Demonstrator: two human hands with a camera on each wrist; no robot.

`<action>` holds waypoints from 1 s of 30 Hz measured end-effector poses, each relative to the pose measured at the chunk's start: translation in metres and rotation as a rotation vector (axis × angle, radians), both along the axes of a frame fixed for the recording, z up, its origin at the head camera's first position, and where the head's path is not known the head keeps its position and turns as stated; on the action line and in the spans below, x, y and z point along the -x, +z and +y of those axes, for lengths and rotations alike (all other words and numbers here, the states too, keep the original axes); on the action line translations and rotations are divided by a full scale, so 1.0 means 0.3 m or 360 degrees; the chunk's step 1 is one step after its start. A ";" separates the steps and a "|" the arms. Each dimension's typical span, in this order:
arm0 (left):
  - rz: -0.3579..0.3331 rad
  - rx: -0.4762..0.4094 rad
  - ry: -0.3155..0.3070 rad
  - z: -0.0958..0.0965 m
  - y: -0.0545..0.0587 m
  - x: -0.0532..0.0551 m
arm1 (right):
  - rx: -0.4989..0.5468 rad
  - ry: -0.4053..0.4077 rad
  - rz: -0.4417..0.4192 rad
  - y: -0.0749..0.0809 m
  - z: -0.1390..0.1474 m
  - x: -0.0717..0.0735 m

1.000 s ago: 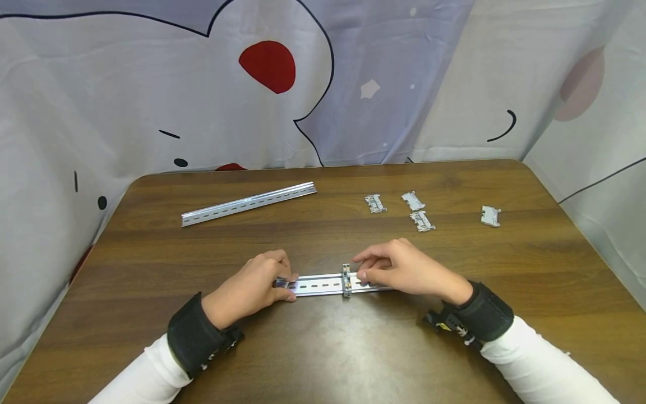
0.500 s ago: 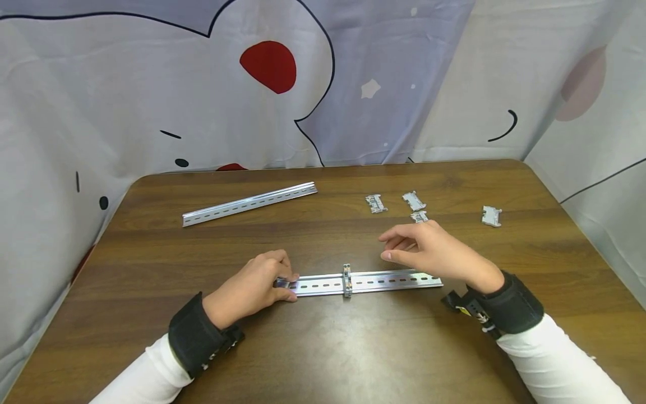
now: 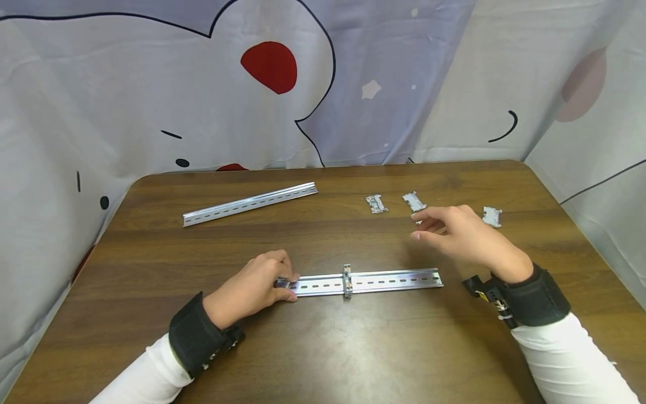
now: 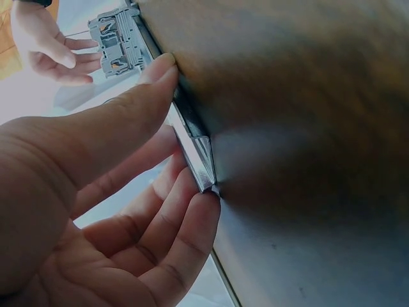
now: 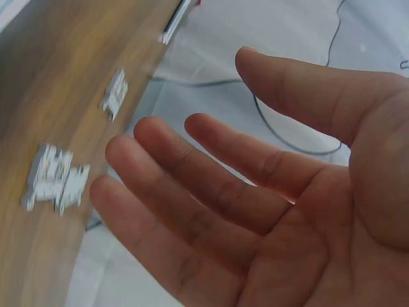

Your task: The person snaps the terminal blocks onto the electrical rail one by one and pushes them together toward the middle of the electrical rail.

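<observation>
My left hand (image 3: 252,286) grips the left end of a slotted metal DIN rail (image 3: 396,280) lying across the table. In the left wrist view, the thumb and fingers pinch both long edges near the rail's end (image 4: 195,153). One grey terminal block (image 3: 347,280) stands upright on the rail near its middle. My right hand (image 3: 461,235), holding nothing, hovers over the table with fingers loosely bent. Its fingertips overlap a terminal block (image 3: 416,219) and mostly hide it in the head view. In the right wrist view a pair of terminal blocks (image 5: 48,176) lies beyond the fingertips.
Other loose terminal blocks lie flat at the back: one at left (image 3: 375,203), one beside the fingers (image 3: 414,200), one farther right (image 3: 492,216). A second DIN rail (image 3: 249,203) lies aslant at the back left. Behind the table (image 3: 323,235) hangs a printed curtain (image 3: 151,84).
My right hand has left the rail and moved right and away from me, toward the loose terminal blocks, uncovering the rail's right end. My left hand has stayed put.
</observation>
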State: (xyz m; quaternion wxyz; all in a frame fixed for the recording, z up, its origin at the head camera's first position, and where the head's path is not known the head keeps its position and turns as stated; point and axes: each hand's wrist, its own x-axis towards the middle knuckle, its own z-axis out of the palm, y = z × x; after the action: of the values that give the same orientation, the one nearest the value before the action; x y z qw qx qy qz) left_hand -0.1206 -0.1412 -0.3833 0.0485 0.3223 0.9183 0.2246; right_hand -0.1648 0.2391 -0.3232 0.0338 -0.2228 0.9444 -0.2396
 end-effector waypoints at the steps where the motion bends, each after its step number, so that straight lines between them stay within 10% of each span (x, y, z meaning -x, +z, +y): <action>1: 0.0000 -0.0001 0.0003 0.001 0.000 0.000 | -0.0016 -0.0026 0.0009 0.002 0.009 0.003; 30: -0.0006 0.0024 -0.0010 0.003 -0.001 0.005 | -0.0386 -0.0612 -0.0075 -0.064 0.314 0.128</action>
State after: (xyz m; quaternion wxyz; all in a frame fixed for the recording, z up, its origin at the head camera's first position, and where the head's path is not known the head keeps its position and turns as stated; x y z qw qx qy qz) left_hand -0.1221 -0.1402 -0.3835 0.0533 0.3245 0.9189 0.2180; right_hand -0.2032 0.3334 -0.3423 0.0361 -0.0274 0.9903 -0.1313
